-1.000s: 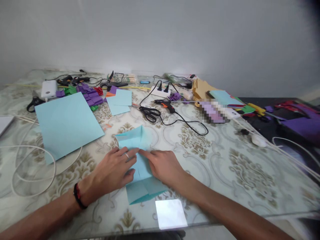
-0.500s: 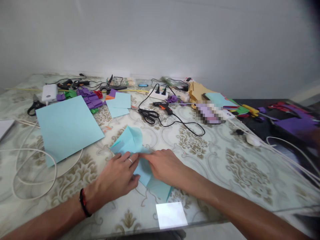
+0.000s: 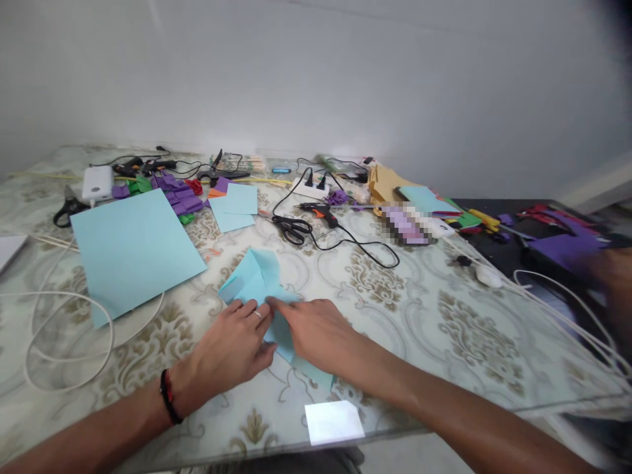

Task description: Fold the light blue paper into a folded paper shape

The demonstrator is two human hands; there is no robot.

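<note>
A partly folded light blue sheet of paper [image 3: 284, 332] lies on the table in front of me, its far corner raised in creased flaps. My left hand [image 3: 239, 339] rests on its left side, fingers laid over the paper and thumb held apart. From the right, my right hand [image 3: 316, 326] presses a stretched-out index finger onto the paper, close to the left fingertips. Its other fingers are bent under and mostly hidden. The near corner of the sheet sticks out below my right wrist.
A large light blue sheet [image 3: 135, 253] lies left, by a looped white cable [image 3: 106, 359]. Behind are small blue squares [image 3: 241, 199], purple folded pieces [image 3: 178, 194], scissors [image 3: 293, 229] and a corded glue gun [image 3: 320, 212]. A co-worker's blurred hand [image 3: 615, 280] is far right.
My right index finger has slid slightly left and up along the paper, towards my left fingers. The paper's near corner lies a little flatter. The view has shifted slightly.
</note>
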